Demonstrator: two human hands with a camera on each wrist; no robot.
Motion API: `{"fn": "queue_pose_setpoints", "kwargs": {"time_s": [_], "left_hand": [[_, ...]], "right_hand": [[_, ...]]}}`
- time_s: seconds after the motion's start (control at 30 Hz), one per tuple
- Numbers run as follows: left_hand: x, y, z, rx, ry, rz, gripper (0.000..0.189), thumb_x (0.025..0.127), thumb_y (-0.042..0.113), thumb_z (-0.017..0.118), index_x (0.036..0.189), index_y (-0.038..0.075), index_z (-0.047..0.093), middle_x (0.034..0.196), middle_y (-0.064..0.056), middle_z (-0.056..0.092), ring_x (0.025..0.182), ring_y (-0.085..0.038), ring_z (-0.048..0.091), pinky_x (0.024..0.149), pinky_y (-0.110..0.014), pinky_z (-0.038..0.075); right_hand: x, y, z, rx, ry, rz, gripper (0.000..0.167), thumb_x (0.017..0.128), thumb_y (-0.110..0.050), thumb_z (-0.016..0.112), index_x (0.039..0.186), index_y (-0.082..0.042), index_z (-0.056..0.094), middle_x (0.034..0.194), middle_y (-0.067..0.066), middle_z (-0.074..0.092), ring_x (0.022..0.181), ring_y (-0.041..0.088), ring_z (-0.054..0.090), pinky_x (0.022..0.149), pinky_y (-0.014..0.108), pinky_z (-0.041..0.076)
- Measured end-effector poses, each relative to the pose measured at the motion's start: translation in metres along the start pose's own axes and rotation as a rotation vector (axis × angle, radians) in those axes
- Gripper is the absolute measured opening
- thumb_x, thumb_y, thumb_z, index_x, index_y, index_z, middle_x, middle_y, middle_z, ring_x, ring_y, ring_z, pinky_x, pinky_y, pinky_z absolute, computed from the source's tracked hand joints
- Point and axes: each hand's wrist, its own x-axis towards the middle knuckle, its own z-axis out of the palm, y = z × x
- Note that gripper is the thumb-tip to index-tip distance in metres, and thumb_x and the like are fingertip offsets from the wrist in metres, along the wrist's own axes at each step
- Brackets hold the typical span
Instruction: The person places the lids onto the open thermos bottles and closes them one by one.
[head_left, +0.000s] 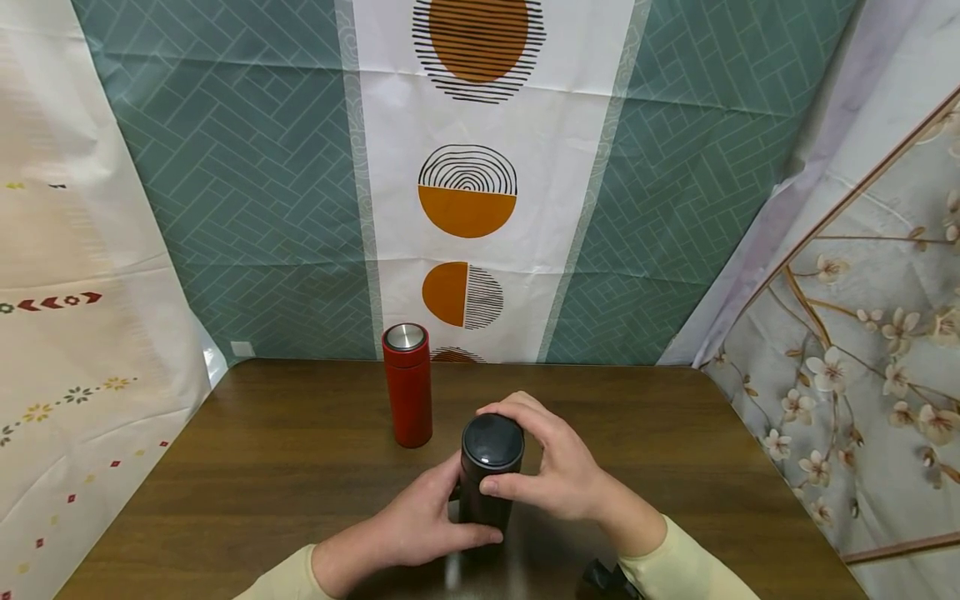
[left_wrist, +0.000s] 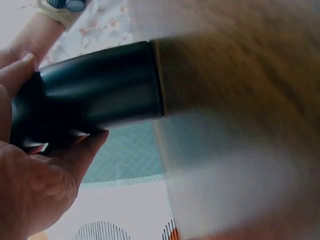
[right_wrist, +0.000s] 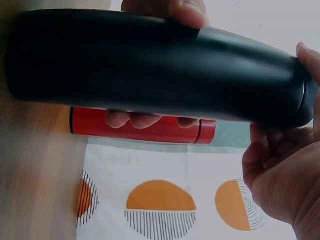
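A black thermos flask stands upright on the wooden table, its glossy round lid facing up. My left hand grips the body from the left, thumb across the near side and fingers behind it. Around the top, the fingers and thumb of my right hand hold the lid. The flask's base meets the tabletop in the left wrist view, where the flask looks smooth and matte. Whether the lid is loose or tight, I cannot tell.
A red thermos flask with a silver top stands behind and to the left of the black one. Patterned cloth hangs behind the wooden table, with more cloth at both sides. A black device is at my right wrist.
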Motion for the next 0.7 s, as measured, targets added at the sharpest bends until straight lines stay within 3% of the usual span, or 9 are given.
{"fn": "queue_pose_setpoints", "kwargs": {"time_s": [0.37, 0.7], "left_hand": [[0.000, 0.002, 0.004, 0.016, 0.070, -0.040, 0.083, 0.092, 0.034, 0.095, 0.159, 0.037, 0.046, 0.148, 0.011, 0.064, 0.128, -0.015, 0.069, 0.110, -0.036, 0.056], [-0.001, 0.005, 0.008, 0.035, 0.116, -0.040, 0.082, 0.092, 0.035, 0.095, 0.159, 0.028, 0.048, 0.147, 0.013, 0.066, 0.126, -0.014, 0.069, 0.108, -0.037, 0.057]], "right_hand": [[0.000, -0.001, 0.009, -0.035, 0.093, -0.003, 0.064, 0.085, -0.020, 0.098, 0.143, -0.017, 0.069, 0.123, -0.003, 0.070, 0.115, 0.020, 0.062, 0.094, 0.035, 0.056], [-0.002, -0.008, 0.017, -0.091, 0.182, 0.034, 0.064, 0.085, -0.022, 0.099, 0.141, -0.016, 0.070, 0.117, 0.003, 0.072, 0.109, 0.026, 0.063, 0.084, 0.040, 0.056]]}}
